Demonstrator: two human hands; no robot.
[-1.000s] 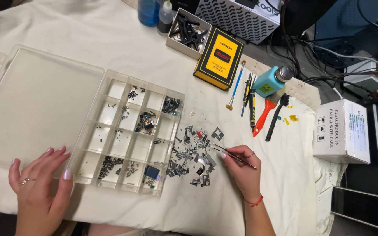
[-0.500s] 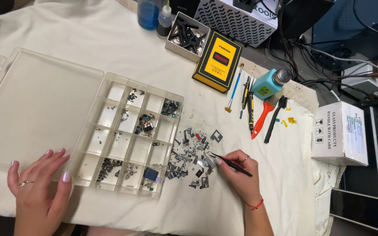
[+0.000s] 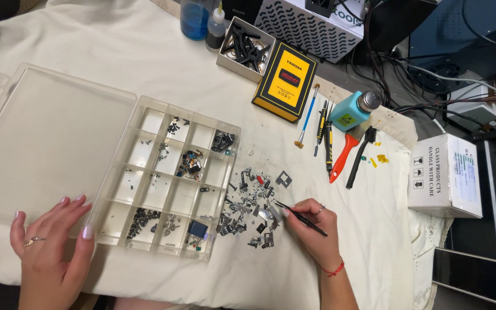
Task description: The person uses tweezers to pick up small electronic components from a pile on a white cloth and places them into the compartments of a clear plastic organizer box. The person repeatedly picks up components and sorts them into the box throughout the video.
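Right hand pinching tweezers over parts pile; left hand open, empty, flat beside organizer.

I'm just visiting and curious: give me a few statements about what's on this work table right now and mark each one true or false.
1. The right hand holds thin black tweezers over the pile of small metal parts. True.
2. The left hand grips a screwdriver. False: it holds nothing and rests flat by the corner of the clear compartment box.
3. The box's clear lid lies open to the left. True.
4. Every compartment of the box is packed full. False: several look bare, others hold only a few small parts.
5. The red-handled brush lies inside the box. False: it lies on the white cloth, right of the box, beside the teal bottle.
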